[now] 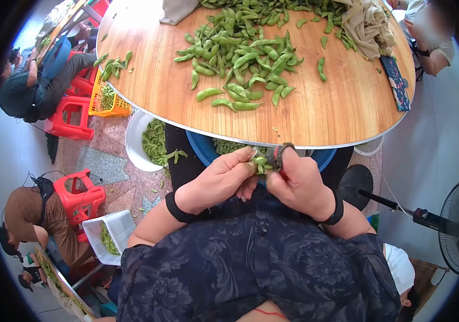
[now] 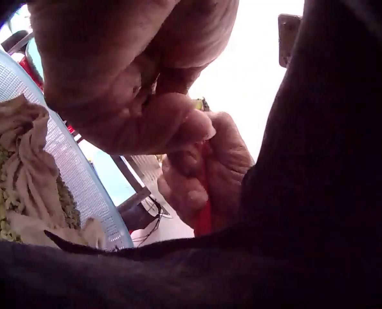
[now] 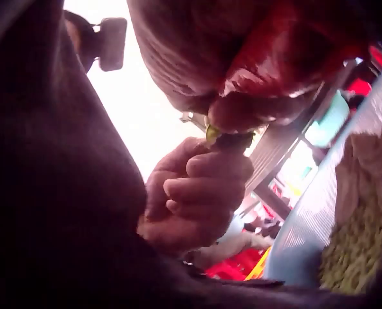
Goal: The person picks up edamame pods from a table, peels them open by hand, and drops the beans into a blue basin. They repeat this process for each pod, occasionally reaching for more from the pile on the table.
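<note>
Close to the table's near edge, both hands meet in front of the body. My left hand (image 1: 226, 177) pinches a small cluster of green soybean pods (image 1: 262, 163) between thumb and fingers. The right hand (image 1: 302, 182) is curled against the same pods from the other side, with a dark wrap (image 1: 284, 151) about its thumb or finger. A glossy red object (image 3: 274, 48) lies within the right hand's curled fingers; I cannot tell its kind. Ahead, a heap of soybean pods (image 1: 240, 53) is spread over the round wooden table (image 1: 342, 107).
Under the table edge stands a blue basin (image 1: 200, 147) of shelled beans with a cloth (image 2: 33, 174). A white bucket (image 1: 133, 142) of pods is left of it. A patterned case (image 1: 395, 83) lies at the table's right; a fan (image 1: 457, 214) stands right. Other people sit around on red stools (image 1: 71, 118).
</note>
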`<state>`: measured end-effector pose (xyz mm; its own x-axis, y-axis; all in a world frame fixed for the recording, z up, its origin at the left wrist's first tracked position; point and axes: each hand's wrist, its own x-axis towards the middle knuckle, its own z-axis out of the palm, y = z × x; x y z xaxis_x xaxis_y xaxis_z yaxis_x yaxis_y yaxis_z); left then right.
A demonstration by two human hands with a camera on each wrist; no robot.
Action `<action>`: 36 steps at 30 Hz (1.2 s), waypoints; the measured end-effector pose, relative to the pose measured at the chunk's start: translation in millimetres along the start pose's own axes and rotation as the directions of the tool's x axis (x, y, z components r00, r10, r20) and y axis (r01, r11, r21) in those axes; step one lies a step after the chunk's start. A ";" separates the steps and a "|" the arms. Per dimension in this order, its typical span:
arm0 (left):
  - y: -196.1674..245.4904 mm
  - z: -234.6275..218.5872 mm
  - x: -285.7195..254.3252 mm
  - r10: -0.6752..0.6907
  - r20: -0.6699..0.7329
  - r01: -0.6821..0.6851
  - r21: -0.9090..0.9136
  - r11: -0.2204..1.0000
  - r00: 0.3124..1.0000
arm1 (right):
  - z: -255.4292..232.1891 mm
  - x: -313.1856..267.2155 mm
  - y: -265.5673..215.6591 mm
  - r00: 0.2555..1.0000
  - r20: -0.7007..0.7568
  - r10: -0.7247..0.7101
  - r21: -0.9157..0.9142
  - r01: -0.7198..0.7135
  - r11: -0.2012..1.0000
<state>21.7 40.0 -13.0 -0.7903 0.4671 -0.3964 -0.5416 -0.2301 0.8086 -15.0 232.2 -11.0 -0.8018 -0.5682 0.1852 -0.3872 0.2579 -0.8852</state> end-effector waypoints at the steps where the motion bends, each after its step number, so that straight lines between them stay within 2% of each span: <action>1: -0.3 1.4 1.6 -0.007 -0.041 0.008 0.023 1.000 0.999 | 0.5 -1.1 -1.9 0.998 0.004 -0.067 -0.120 0.067 0.991; 3: 0.2 7.7 3.1 0.019 -0.069 -0.020 -0.017 1.000 0.997 | -1.2 2.0 -11.4 0.980 0.031 -0.197 -0.290 0.198 0.936; 5: -0.4 7.9 4.1 0.043 -0.097 -0.049 -0.054 0.997 0.994 | -0.3 3.1 -16.1 0.973 0.045 -0.224 -0.321 0.227 0.920; 7: -4.4 2.5 7.5 0.074 -0.018 -0.075 -0.045 0.996 0.997 | 1.3 2.9 -16.2 0.966 0.060 -0.251 -0.349 0.256 0.901; 9: -8.7 -0.4 8.7 0.067 -0.002 -0.067 -0.047 0.997 0.998 | 2.8 1.6 -12.9 0.990 -0.026 -0.140 -0.256 0.129 0.958; 10: -9.9 -1.1 9.7 0.060 0.018 -0.059 -0.050 0.997 0.998 | 2.2 2.2 -12.2 0.990 -0.027 -0.139 -0.260 0.127 0.957; 12: -10.8 -2.0 10.6 0.075 0.055 -0.071 -0.075 0.995 0.996 | 0.1 2.9 -10.9 0.995 -0.075 -0.059 -0.144 0.048 0.988; 14: -10.6 -0.7 10.6 0.090 0.089 -0.081 -0.100 0.992 0.992 | -2.7 0.7 -8.8 0.997 -0.048 -0.052 -0.153 0.044 0.987; 16: -7.4 1.4 9.5 0.132 0.123 -0.136 0.024 0.990 0.984 | -5.3 0.4 -7.5 0.999 -0.018 -0.051 -0.159 0.047 0.986; 17: -6.5 -0.3 9.2 0.134 0.126 -0.138 0.024 0.990 0.983 | -6.8 1.2 -6.9 0.999 -0.043 -0.009 -0.110 0.004 0.994; 19: -4.3 -5.3 9.0 0.036 0.126 -0.043 0.060 0.997 0.991 | -10.6 2.8 -6.6 0.997 -0.072 0.036 -0.068 -0.041 0.997; 20: -2.3 -4.0 9.1 0.038 0.137 -0.047 0.060 0.997 0.990 | -13.4 3.6 -7.0 0.996 -0.072 0.060 -0.051 -0.063 0.997; 22: 0.4 2.1 6.0 0.096 -0.019 -0.084 0.343 0.935 0.995 | -22.0 4.3 -9.5 0.993 -0.082 0.088 -0.045 -0.092 0.995; 23: -8.8 -1.1 5.9 0.288 0.002 -0.259 0.445 0.857 0.957 | -27.6 4.8 -12.7 0.995 -0.057 0.083 -0.145 -0.091 0.985; 24: -5.3 -0.2 4.5 0.286 0.008 -0.260 0.443 0.858 0.958 | -31.5 5.0 -15.2 0.996 -0.029 0.081 -0.241 -0.086 0.967; 25: 1.0 2.1 0.8 0.318 0.002 -0.261 0.576 0.775 0.948 | -33.5 5.2 -16.1 0.996 -0.031 0.086 -0.241 -0.091 0.966; 26: 4.0 3.4 -1.6 0.352 -0.001 -0.252 0.696 0.672 0.936 | -34.5 5.5 -16.6 0.999 0.036 0.022 -0.329 -0.009 0.944; 27: 2.3 3.3 -0.2 0.342 -0.006 -0.246 0.683 0.688 0.940 | -34.8 5.8 -17.4 0.993 0.111 -0.037 -0.409 0.080 0.909; 28: -1.3 2.8 3.5 0.343 -0.008 -0.245 0.683 0.688 0.939 | -33.7 6.2 -19.3 0.993 0.113 -0.039 -0.408 0.082 0.909; 30: -5.7 1.6 12.2 0.289 0.043 -0.277 0.450 0.849 0.956 | -30.5 8.0 -22.8 0.978 0.137 -0.160 -0.345 0.198 0.917; 31: 1.0 2.4 10.3 0.126 0.039 -0.132 0.332 0.934 0.991 | -29.2 7.4 -19.3 0.977 0.139 -0.165 -0.366 0.205 0.908; 32: 2.2 4.2 9.9 0.127 0.040 -0.133 0.331 0.934 0.991 | -28.5 5.3 -16.1 0.977 0.139 -0.164 -0.367 0.205 0.907; 34: 2.2 7.6 10.3 0.076 0.046 -0.079 0.070 0.994 0.996 | -27.7 -0.6 -11.0 0.989 0.149 0.012 -0.256 0.027 0.966; 35: 2.2 6.9 10.5 0.076 0.046 -0.079 0.069 0.994 0.996 | -27.4 -3.0 -9.5 0.989 0.149 0.012 -0.257 0.027 0.966; 36: 2.0 5.7 10.7 0.097 0.043 -0.105 0.234 0.967 0.994 | -27.1 -5.3 -8.4 0.988 0.150 0.045 -0.248 -0.007 0.969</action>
<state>13.7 49.4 -13.1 -0.8261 0.4791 -0.2965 -0.3736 -0.0717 0.9248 -19.8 254.1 7.0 -0.7413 -0.6665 0.0788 -0.4822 0.4473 -0.7533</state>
